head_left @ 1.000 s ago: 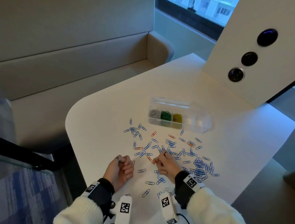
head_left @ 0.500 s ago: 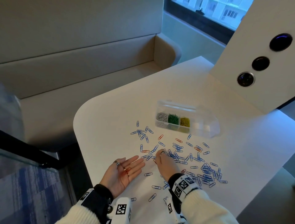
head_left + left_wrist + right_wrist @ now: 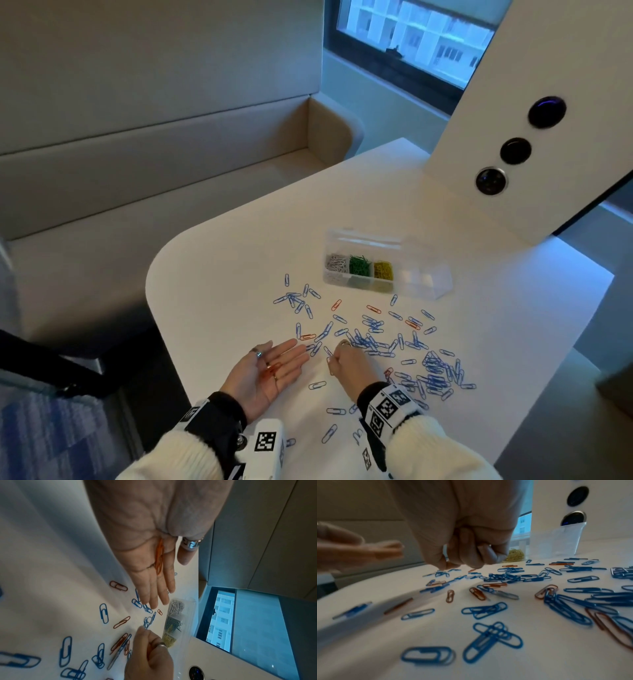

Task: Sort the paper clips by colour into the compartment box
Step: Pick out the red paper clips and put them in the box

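The left hand (image 3: 270, 371) lies palm up on the bench (image 3: 219, 308), fingers straight and relaxed, so its grip is released; a few red clips (image 3: 273, 369) rest loose across the palm, their long axes running along the hand toward the fingertips; just beyond those fingertips one more red clip (image 3: 307, 336) lies flat on the bench, its length running left to right; further right comes the right hand (image 3: 346, 365), knuckles up, fingers curled down with the tips meeting at the bench among the blue clips (image 3: 435, 373); from the wrist views I cannot tell whether anything is actually pinched there, though the hand looks set to pick; the loose clips, mostly blue with a few red, spread from between the hands out to the right; the box (image 3: 387, 270) stands well beyond both hands, up and to the right, long side facing the person, with white, green and yellow clips in its three left compartments and the right part apparently holding nothing; my judgement is that red is the colour in hand; the red clip near the left fingertips lies between the two hands, slightly nearer the left, but that palm is occupied, so the right hand would reach leftward and take it across its narrow width.
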